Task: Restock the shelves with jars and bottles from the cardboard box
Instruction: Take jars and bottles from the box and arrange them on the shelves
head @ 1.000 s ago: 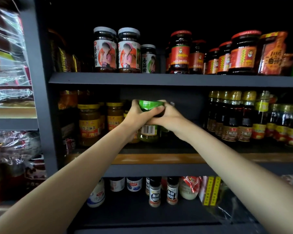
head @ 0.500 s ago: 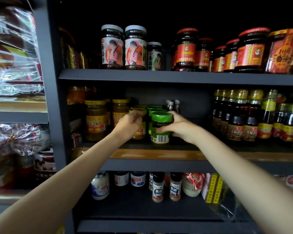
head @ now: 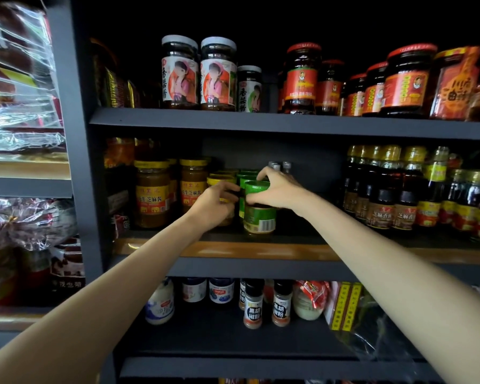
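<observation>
Right hand (head: 279, 189): fingers curled over green-lidded jar (head: 258, 210), gripping its top. Left hand (head: 215, 205): fingers curled beside it; contact unclear. Middle shelf (head: 261, 249), dark shelving.

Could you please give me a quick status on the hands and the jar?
Right hand grips green-lidded jar, standing on middle shelf. Left hand curled at neighbouring yellow-lidded jar; grip unclear. Nothing in the way.
</observation>
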Motion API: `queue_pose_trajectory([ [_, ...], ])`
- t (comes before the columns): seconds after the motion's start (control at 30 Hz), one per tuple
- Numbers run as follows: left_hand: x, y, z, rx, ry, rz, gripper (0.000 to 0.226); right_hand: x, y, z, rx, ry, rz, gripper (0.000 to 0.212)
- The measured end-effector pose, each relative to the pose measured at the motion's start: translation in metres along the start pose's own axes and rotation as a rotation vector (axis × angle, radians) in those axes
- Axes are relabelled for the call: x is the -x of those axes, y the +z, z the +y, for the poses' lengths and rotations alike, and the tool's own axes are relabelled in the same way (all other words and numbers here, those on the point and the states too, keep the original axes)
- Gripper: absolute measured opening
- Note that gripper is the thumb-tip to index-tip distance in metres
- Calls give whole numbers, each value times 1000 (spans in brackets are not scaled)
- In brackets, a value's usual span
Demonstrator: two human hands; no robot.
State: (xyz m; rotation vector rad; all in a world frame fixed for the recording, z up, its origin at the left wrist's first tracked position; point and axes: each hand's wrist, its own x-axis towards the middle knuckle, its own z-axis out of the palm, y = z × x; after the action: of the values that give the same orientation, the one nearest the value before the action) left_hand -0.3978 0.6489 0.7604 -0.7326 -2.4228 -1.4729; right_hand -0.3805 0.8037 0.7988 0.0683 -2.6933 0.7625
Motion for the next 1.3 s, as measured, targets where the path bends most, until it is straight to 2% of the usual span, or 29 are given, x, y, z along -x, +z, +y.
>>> queue_pose_trajectory([
  [0.13,-2,0,-3,-31,54,-26,46,2,-7,7,-163,0,-109,51],
  [0.27,-3,4,-2,-122,155,-23,50,2,-2,16,-180,72,-39,69],
  [0.33,-6,6,-3,-164,190,-26,51,3,1,18,-176,56,-33,72],
  [0.47,-9,10,-9,-244,254,2,53,4,1,19,-221,8,-63,66],
  [0.63,-2,10,-15,-414,395,99,58,7,0,17,-166,-57,-77,55],
  [0.93,-6,9,-14,-415,481,237,49,2,-5,20,-319,-29,-181,49],
  [1.13,-10,12,-12,-450,429,323,49,-2,-1,14,-332,2,-198,49],
  [1.2,-13,12,-8,-238,263,335,47,0,-2,15,-342,4,-199,54],
  [1.27,-20,10,-3,16,66,347,46,3,-3,20,-452,45,-229,70],
  [1.3,-24,9,0,64,21,341,47,4,-4,22,-535,71,-241,79],
])
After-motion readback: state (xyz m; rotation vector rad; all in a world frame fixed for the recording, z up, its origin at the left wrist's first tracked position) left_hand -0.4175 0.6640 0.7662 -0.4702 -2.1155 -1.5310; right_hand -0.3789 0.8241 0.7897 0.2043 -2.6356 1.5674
